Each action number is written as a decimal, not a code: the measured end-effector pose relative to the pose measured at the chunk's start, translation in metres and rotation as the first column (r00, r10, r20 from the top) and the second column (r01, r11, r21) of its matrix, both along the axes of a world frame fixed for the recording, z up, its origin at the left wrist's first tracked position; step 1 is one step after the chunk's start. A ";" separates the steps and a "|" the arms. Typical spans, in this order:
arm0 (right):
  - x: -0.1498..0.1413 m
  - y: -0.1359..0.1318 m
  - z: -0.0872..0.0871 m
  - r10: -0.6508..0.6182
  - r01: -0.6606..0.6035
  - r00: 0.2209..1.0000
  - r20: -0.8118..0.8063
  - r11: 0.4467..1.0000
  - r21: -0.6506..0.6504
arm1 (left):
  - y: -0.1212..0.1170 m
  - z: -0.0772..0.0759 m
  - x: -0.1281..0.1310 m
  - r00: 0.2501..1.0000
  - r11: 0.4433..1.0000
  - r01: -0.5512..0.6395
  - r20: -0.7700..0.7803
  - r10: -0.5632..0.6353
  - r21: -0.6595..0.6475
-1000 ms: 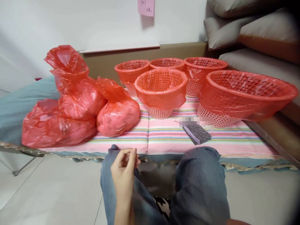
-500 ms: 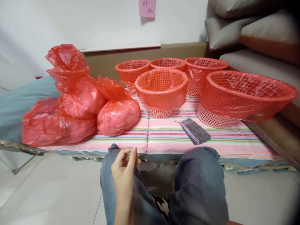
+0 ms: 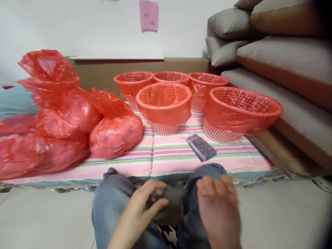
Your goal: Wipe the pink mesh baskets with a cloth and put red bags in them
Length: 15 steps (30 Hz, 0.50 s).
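Note:
My left hand [image 3: 142,207] hovers over my left knee with its fingers loosely spread and nothing in it. My right hand [image 3: 219,204] is raised over my right knee, blurred, its fingers bent forward and empty as far as I can see. Ahead on a striped cloth [image 3: 166,152] stand several red mesh baskets lined with red plastic bags, the nearest round one [image 3: 164,105] in the middle and a larger one [image 3: 240,110] to the right. A small grey pouch [image 3: 201,147] lies in front of them.
Red plastic bags [image 3: 64,117] stuffed full are piled at the left of the low bed. Grey and brown cushions [image 3: 272,62] are stacked at the right. A pink note [image 3: 148,15] sticks on the white wall. Pale tiled floor [image 3: 46,221] lies below.
The view has shifted right and down. My left hand has opened from a pinch and moved inward. My right hand has come into view over my right knee.

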State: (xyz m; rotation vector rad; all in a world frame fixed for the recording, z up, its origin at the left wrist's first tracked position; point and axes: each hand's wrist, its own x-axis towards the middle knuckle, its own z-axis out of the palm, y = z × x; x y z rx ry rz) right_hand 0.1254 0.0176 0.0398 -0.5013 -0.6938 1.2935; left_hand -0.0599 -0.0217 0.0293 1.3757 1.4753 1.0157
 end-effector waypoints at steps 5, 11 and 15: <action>-0.034 0.003 -0.021 0.045 -0.056 0.991 -0.126 0.995 -0.086 | 0.005 0.024 0.042 0.903 0.985 -0.169 0.407 0.136 0.044; -0.041 -0.009 -0.024 0.277 -0.302 0.950 -0.143 0.933 -0.195 | 0.012 0.029 0.081 0.684 0.981 -0.176 0.707 0.178 -0.077; -0.044 -0.011 -0.027 0.357 -0.389 0.917 -0.177 0.899 -0.201 | 0.016 0.027 0.086 0.533 0.982 -0.129 0.825 0.187 -0.139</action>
